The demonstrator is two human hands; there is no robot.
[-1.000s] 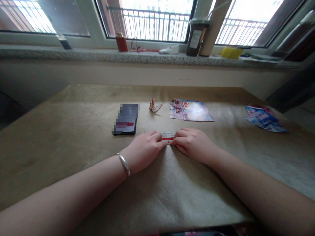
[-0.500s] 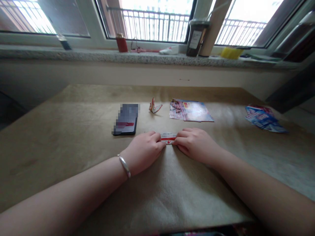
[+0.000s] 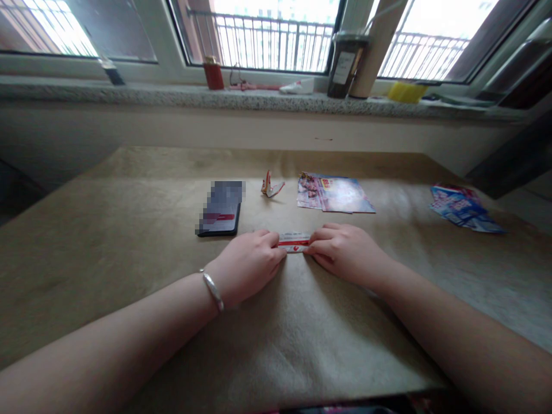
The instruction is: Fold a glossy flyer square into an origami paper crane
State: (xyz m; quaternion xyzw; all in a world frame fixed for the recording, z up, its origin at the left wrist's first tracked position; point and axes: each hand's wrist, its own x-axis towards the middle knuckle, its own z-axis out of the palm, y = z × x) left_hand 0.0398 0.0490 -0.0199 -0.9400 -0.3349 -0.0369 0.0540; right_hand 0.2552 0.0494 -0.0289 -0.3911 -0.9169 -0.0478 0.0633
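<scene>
A narrow strip of folded paper (image 3: 295, 242), white with a red band and a small red mark, lies on the table between my hands. At its left end my left hand (image 3: 254, 261) is closed, fingertips and thumb pressing the paper. My right hand (image 3: 345, 253) pinches the opposite end in the same way. The paper's ends are hidden under my fingers. Just beyond it stands a small folded paper piece (image 3: 269, 188) in white, red and brown. A silver bracelet (image 3: 213, 292) circles my left wrist.
On the brown-covered table (image 3: 107, 230) a phone (image 3: 222, 210) lies left of the folded piece. Printed leaflets (image 3: 340, 194) are stacked to the right, with blue leaflets (image 3: 466, 208) farther right. The windowsill (image 3: 159, 98) behind holds a red lighter-like object (image 3: 213, 75) and a dark cup (image 3: 342, 66).
My left hand has slid slightly left along the paper strip, so a little more of the red band shows. My right hand has hardly moved.
</scene>
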